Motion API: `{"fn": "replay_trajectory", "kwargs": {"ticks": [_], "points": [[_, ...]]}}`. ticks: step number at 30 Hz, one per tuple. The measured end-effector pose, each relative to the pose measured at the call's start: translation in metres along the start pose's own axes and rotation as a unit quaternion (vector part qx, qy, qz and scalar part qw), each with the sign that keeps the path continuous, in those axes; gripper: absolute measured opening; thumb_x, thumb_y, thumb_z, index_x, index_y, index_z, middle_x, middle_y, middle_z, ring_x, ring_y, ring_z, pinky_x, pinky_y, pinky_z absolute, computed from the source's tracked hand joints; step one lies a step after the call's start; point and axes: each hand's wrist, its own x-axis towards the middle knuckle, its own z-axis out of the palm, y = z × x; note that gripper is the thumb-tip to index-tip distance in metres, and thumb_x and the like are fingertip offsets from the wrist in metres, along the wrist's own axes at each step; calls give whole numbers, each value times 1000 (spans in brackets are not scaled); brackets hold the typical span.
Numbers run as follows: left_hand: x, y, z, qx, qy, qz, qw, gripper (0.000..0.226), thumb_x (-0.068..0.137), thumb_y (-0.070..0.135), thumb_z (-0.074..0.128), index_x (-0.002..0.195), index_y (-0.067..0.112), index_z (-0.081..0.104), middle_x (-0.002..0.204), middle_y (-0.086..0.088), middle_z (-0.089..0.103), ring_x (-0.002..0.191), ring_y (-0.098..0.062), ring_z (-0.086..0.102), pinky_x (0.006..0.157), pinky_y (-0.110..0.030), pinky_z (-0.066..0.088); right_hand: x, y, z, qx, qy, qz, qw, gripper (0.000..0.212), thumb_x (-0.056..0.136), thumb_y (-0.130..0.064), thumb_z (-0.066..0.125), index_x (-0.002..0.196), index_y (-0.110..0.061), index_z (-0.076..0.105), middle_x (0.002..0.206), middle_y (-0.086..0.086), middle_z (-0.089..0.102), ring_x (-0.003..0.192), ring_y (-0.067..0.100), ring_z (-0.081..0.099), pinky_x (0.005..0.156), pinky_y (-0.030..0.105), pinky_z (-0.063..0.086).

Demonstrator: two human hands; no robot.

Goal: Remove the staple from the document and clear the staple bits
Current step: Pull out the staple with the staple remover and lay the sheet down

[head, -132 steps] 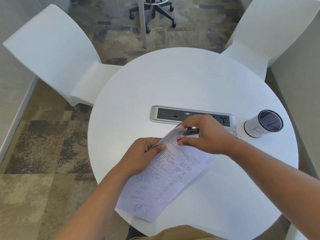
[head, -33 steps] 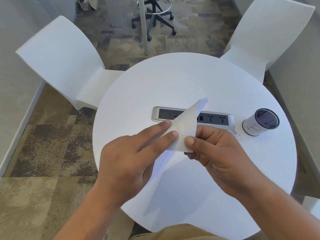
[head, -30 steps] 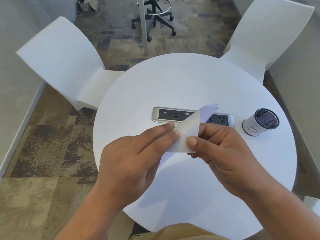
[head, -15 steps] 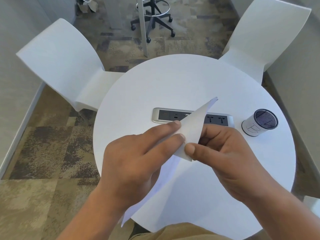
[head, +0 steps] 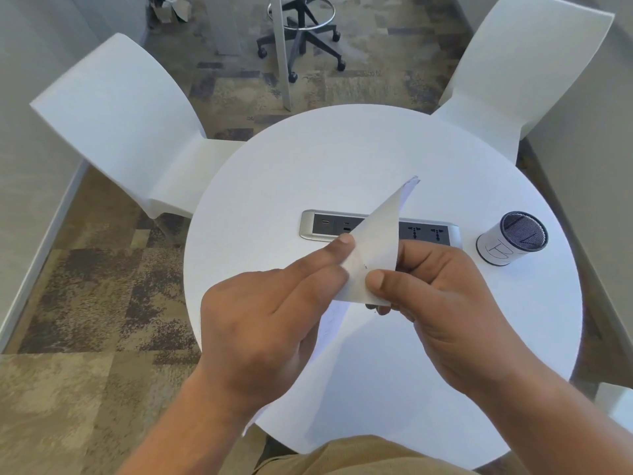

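While document (head: pixel 375 245) is held up off worktop (head: pixel 342 156), its peak pointing away from me, my left grip (head: pixel 267 323) pinches sheet: index and middle fingers laid along top, thumb hidden underneath. My right grip (head: pixel 442 303) pinches lower corner, thumb on front, other fingers curled behind. Rest of sheet hangs under left wrist, past near worktop edge. Staple too small to tell. Socket panel (head: pixel 322 225) partly behind paper. Mesh cup (head: pixel 510 240) at right, well apart.

The document (head: pixel 376 241) hides the middle of the socket strip (head: pixel 426 233).
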Motion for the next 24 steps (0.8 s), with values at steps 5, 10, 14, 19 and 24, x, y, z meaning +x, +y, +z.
{"fn": "replay_trajectory", "kwargs": {"ticks": [5,10,14,19,24], "points": [[0,0,2,7,-7,-4,1000,20,95,-1,48,103,13,60,118,0,69,47,-23,65,38,-33,46,1,1,-3,-6,18,0,1000,12,74,-19,64,67,-14,73,62,2,62,60,14,50,60,27,40],[1,1,3,8,-10,-3,1000,19,97,2,46,104,13,60,118,0,70,46,-23,64,38,-33,46,0,3,-5,24,22,-2,999,14,73,-12,66,66,0,65,59,3,59,55,12,47,54,19,38],[2,0,4,16,-24,-3,1000,21,97,2,47,107,16,59,120,3,69,46,-20,62,37,-33,45,0,4,-5,15,18,0,1000,19,68,-9,72,76,6,65,68,16,59,61,18,47,56,22,39],[-2,-2,6,11,-61,0,998,36,92,-1,54,121,20,62,123,2,70,53,-19,66,39,-32,46,1,2,-6,-4,15,2,1000,22,69,-8,74,81,8,65,82,40,59,72,26,53,68,38,42],[-1,-3,7,2,-73,-15,997,36,93,0,54,121,21,61,124,3,70,56,-21,68,40,-33,47,2,3,-8,-13,12,2,1000,24,68,-11,77,82,5,67,87,40,60,75,28,56,72,42,44]]}}
